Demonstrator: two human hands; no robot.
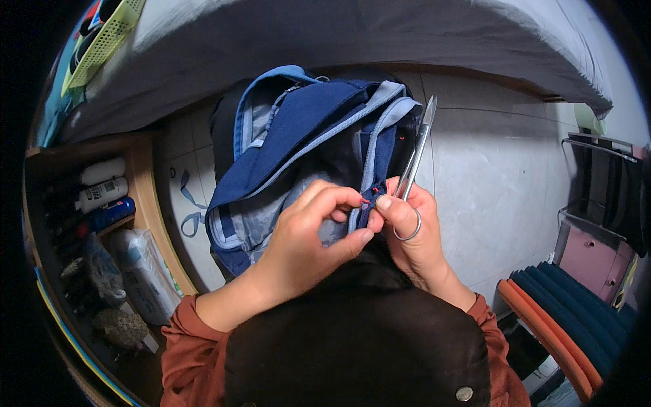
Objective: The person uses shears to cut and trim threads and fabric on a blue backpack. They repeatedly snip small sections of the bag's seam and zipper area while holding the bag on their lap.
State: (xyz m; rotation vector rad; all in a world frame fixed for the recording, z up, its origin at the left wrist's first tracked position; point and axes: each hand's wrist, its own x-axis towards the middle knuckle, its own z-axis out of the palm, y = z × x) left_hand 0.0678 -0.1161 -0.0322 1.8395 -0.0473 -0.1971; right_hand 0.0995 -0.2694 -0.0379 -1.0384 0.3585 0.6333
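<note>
A blue backpack (291,146) with pale blue zipper trim and a grey lining lies in front of me, its main zipper undone. My left hand (302,230) is closed at the backpack's right-hand zipper edge, the index fingertip against a bit of red thread (365,201). The thumb is lower on the same edge. In my right hand (424,237) is a pair of metal scissors (422,146), blades pointing up and away, with a finger ring below the thumb. That thumb and fingers also pinch the blue zipper edge beside the thread. Fingers partly cover the spot between both hands.
Beyond the backpack hangs a grey bed cover (339,41). On the left stands a wooden shelf unit (146,183) with bottles and plastic bags. Folded orange and teal cloths (549,325) and a pink drawer box (588,261) are at right. Pale tiles (495,176) form the floor.
</note>
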